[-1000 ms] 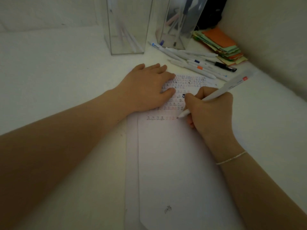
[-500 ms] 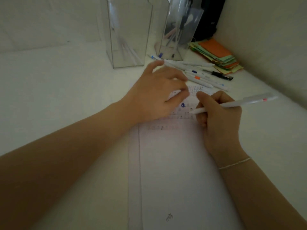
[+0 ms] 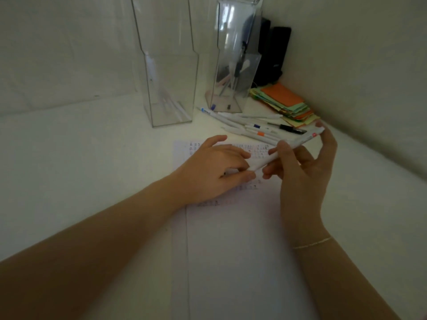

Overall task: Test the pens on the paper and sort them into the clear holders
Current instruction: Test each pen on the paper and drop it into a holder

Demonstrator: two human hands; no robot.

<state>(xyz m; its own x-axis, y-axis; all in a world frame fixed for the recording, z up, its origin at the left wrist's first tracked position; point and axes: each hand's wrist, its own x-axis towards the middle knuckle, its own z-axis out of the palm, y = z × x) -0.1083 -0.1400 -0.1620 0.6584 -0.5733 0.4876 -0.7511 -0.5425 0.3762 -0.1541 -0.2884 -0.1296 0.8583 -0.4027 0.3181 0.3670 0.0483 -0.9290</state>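
A white pen (image 3: 298,142) with a red mark near its far end is lifted off the paper (image 3: 231,255). My right hand (image 3: 302,174) holds it between thumb and fingers, the index fingertip at its far end. My left hand (image 3: 215,169) hovers over the written rows, its curled fingertips pinching the pen's tip. Behind stand two clear holders: the left holder (image 3: 171,65) has a few pale pens inside, the right holder (image 3: 233,54) several darker ones. Several loose white pens (image 3: 247,128) lie in front of the right holder.
A stack of coloured sticky notes (image 3: 286,102) lies in the back right corner, beside a black object (image 3: 275,54) behind the right holder. A wall rises close on the right. A second sheet edge shows left of the paper.
My right hand has raised the pen from writing and turned it nearly level. My left hand has lifted off the paper and closed on the pen's tip. The view has tilted up.
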